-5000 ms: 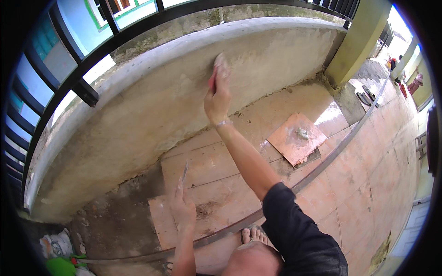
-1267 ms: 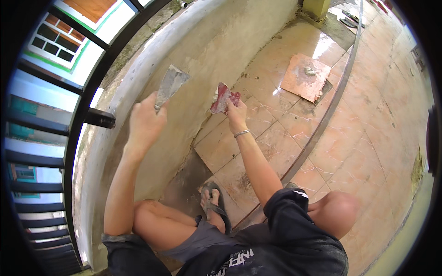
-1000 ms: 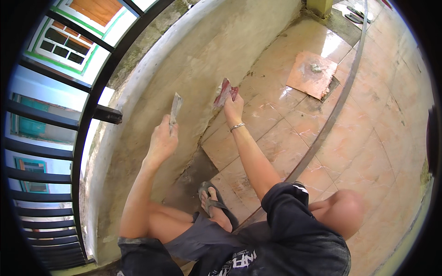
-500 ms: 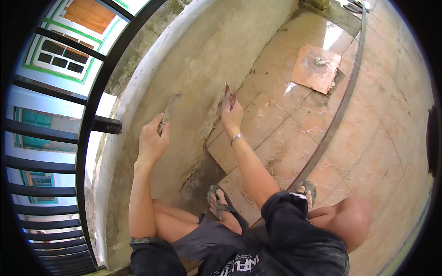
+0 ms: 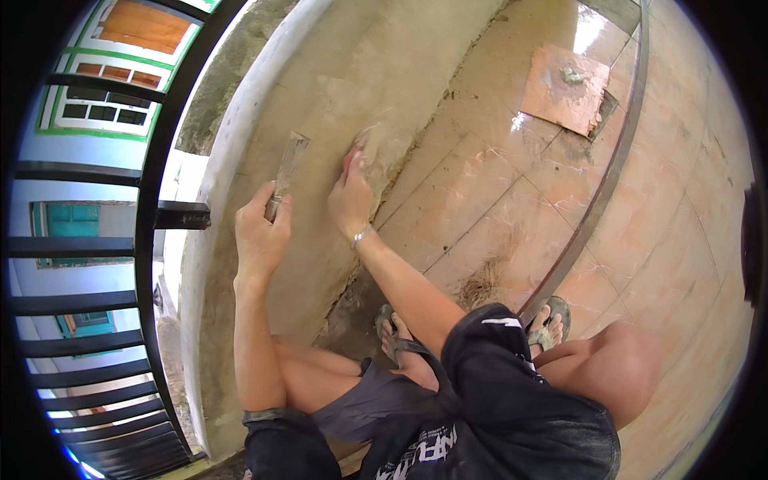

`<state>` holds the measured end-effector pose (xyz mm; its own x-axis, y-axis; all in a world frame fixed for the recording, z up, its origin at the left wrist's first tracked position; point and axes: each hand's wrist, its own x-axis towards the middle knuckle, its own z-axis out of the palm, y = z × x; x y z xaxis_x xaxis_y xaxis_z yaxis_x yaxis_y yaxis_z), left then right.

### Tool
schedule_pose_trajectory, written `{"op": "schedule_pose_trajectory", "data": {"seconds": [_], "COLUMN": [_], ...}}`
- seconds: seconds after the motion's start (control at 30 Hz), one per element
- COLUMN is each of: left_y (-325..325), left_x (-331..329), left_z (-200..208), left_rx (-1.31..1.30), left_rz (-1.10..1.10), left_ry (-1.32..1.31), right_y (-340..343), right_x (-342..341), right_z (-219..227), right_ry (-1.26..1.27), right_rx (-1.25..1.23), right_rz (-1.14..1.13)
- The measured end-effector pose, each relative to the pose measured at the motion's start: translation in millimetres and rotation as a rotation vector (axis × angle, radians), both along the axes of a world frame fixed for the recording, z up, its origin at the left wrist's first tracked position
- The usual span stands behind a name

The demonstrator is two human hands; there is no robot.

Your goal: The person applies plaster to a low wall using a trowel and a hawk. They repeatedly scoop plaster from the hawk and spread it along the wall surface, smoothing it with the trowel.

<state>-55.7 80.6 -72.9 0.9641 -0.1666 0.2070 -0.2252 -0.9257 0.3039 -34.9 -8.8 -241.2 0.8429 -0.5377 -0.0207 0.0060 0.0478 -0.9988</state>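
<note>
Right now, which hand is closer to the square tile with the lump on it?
The right hand: it is at the wall, left of the tile. The left hand, holding a scraper, is farther left.

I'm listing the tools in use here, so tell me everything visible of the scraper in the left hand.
The scraper has a flat, greyish blade that looks like metal, smeared and dull, widening toward its far end. The left hand grips its near end, hiding most of the handle. It points away from the person, leaning slightly right, over the plastered wall; whether the blade touches that wall is unclear.
</note>
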Motion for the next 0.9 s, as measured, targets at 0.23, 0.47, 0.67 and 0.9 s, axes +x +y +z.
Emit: {"op": "schedule_pose_trajectory", "data": {"seconds": [0.23,0.47,0.67,0.9], "left_y": [-3,-9,-10,-11], "left_x": [5,4,5,9], "left_z": [0,1,-1,-7], "left_rx": [-0.024,-0.009,-0.01,-0.003], "left_rz": [0.037,0.049,0.111,0.119], "left_ry": [0.013,0.028,0.048,-0.023], "right_y": [-30,-3,-84,-48], "right_x": [5,-9,48,20], "right_z": [-50,-54,-34,-40], "right_ry": [0.128,-0.113,0.206,-0.125], "right_rx": [0.271,0.068,0.25,0.246], "right_rz": [0.029,0.16,0.004,0.011]}}
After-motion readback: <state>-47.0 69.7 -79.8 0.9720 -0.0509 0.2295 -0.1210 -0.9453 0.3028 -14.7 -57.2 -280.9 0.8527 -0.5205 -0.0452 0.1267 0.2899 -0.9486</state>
